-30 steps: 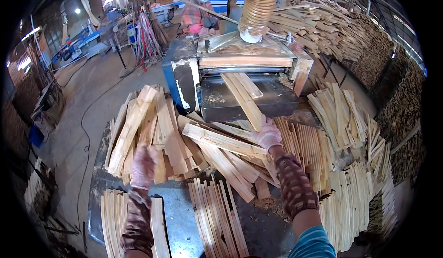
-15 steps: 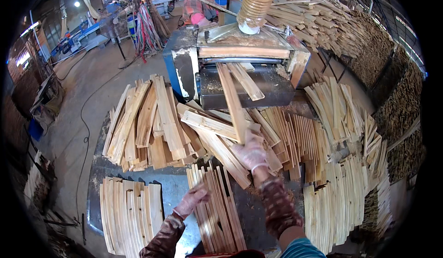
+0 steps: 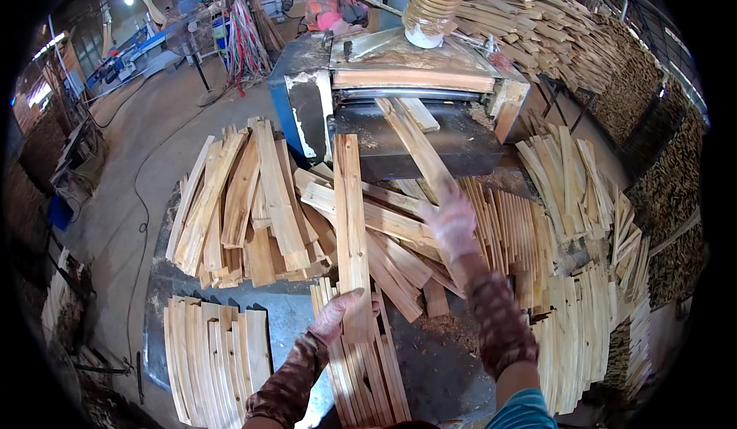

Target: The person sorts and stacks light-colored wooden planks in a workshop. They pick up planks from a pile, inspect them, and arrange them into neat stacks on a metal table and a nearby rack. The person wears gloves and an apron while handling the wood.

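Gripping the near end of a long pale wooden slat (image 3: 351, 222), the gloved left hand (image 3: 343, 315) has its fingers closed around the board's lower edge, so the grip reads as clamped on that slat. The slat lies lengthwise, pointing away from the person toward the machine, its far end close to the dark outfeed bed and its near end over a fanned bundle of thin strips (image 3: 361, 367) directly below the hand; held by one end this way, it can be steered as a lever while the pile carries the rest of its weight. The gloved right hand (image 3: 453, 222) hovers over the crossed boards (image 3: 384, 226) at the middle of the heap, fingers spread and somewhat blurred; whether it touches any piece cannot be told, and it holds nothing visibly. Behind the heap stands the blue planing machine (image 3: 307, 99), with a board (image 3: 418, 145) lying slantwise on its outfeed bed, which accounts for stock collecting loosely just in front. A ribbed extraction hose (image 3: 434, 3) rises from the hood. To the left, sorted slats (image 3: 230, 199) lie side by side; a neater flat stack (image 3: 207, 352) sits lower left. Further stacks (image 3: 568, 176) stand at right. Another person (image 3: 330, 7) works beyond the machine.
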Demonstrator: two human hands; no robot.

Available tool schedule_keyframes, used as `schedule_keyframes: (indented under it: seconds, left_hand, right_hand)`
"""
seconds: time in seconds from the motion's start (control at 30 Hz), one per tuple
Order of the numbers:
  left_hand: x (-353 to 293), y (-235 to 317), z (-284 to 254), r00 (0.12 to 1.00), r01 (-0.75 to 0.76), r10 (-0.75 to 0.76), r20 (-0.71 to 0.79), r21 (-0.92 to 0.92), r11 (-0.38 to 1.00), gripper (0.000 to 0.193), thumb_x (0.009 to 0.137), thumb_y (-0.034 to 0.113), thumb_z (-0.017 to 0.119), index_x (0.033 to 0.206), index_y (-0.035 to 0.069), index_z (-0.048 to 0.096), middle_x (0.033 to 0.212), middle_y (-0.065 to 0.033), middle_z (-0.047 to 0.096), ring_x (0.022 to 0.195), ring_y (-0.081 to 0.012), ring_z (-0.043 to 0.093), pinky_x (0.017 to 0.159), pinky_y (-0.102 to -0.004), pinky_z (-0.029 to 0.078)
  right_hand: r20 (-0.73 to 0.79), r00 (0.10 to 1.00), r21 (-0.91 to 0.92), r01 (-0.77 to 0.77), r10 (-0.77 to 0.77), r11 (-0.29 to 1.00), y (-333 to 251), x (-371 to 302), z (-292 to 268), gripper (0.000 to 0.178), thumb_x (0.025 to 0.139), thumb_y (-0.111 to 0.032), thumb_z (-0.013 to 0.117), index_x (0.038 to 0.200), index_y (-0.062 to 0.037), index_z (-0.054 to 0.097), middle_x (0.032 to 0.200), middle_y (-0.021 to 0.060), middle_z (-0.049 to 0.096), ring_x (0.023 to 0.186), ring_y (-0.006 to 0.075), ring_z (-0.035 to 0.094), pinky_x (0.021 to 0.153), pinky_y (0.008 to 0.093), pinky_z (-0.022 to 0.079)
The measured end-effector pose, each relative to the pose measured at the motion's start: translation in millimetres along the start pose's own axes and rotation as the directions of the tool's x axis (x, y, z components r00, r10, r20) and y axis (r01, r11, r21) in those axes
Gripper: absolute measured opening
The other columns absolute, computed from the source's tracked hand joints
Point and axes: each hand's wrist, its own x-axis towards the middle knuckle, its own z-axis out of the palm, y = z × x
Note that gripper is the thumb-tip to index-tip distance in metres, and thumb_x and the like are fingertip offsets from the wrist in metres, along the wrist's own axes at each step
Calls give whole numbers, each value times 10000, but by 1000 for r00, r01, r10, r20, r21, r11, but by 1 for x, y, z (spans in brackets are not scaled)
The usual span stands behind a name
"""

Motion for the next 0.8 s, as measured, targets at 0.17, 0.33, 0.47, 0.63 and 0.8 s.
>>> schedule_keyframes:
  seconds: [0.17, 0.33, 0.47, 0.63, 0.8]
  left_hand:
    - [2, -5, -11, 1000, 3, -3, -31, 12, 1000, 518, 899, 351, 719, 1235, -25, 599, 1097, -131, 705, 958, -223, 698, 864, -349, 569]
    - [-30, 11, -38, 947, -142, 199, -252, 227, 964, 431, 938, 246, 682, 1257, -33, 605, 1071, -155, 708, 884, -204, 707, 789, -334, 591]
    - [-54, 79, -126, 819, -253, 480, -315, 552, 795, 354, 928, 147, 636, 1213, -22, 510, 966, -128, 647, 837, -215, 640, 745, -339, 554]
    - [-103, 188, -232, 181, 94, 981, -74, 994, 57, 877, 869, 232, 750, 1558, 75, 229, 1486, -168, 444, 1070, -201, 592, 913, -330, 504]
    - [-44, 97, -81, 808, -422, 585, -70, 625, 657, 932, 862, 266, 764, 1577, 117, 187, 1508, -172, 420, 1248, -236, 539, 1002, -352, 478]
  right_hand:
    - [358, 852, -230, -318, 383, 920, 20, 56, 25, 721, 804, -432, 693, 1365, -116, 370, 1271, 190, 525, 1110, 365, 601, 899, 488, 509]
    - [299, 910, -211, -230, 287, 950, 5, 24, 19, 632, 795, -348, 692, 1290, -99, 389, 1056, 188, 613, 932, 355, 667, 788, 474, 549]
    - [296, 914, -111, -254, 276, 961, -21, -3, 12, 629, 776, -366, 722, 1234, -87, 392, 1029, 203, 618, 935, 362, 663, 791, 477, 546]
    - [480, 858, 281, -349, 184, 894, -75, -79, -15, 865, 826, -464, 685, 1478, -77, 270, 1107, 273, 617, 950, 406, 661, 839, 457, 549]
    - [437, 855, 496, -487, 278, 719, -69, -204, -2, 819, 834, -545, 684, 1401, -21, 410, 1116, 226, 653, 993, 398, 654, 867, 448, 527]
